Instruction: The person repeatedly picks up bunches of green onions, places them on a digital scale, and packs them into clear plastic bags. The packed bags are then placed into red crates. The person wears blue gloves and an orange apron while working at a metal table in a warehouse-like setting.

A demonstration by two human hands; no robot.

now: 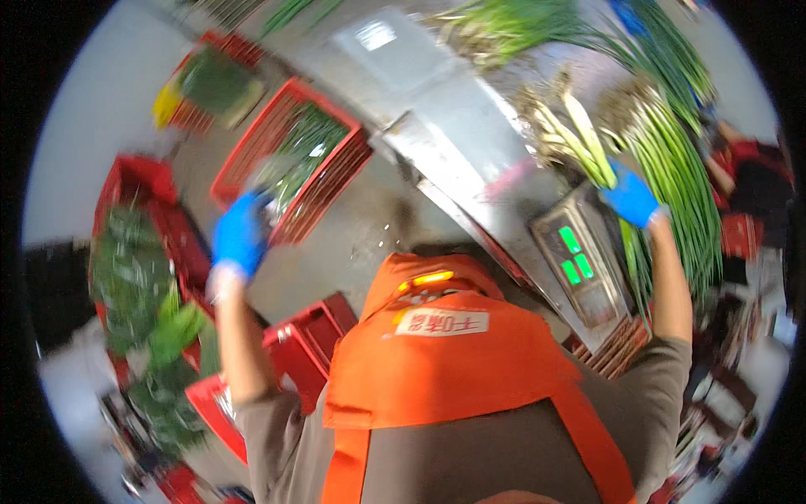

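My right hand [631, 192], in a blue glove, is closed around a few green onions [582, 132] with white stems and rooty ends. It is beside a digital scale [576, 258] with a lit green display. A large pile of green onions [670, 170] lies just right of that hand. My left hand [240, 234], also blue-gloved and blurred, is at the near left edge of a red crate [286, 88] that contains bagged greens [308, 148]. Blur hides whether its fingers hold part of a clear bag.
A metal table [453, 126] runs diagonally ahead, with more green onions [504, 28] at its far side. Red crates [141, 176] of bagged leafy greens [129, 277] stand at left, and a red crate [308, 340] is close to my body. Another person [755, 170] is at far right.
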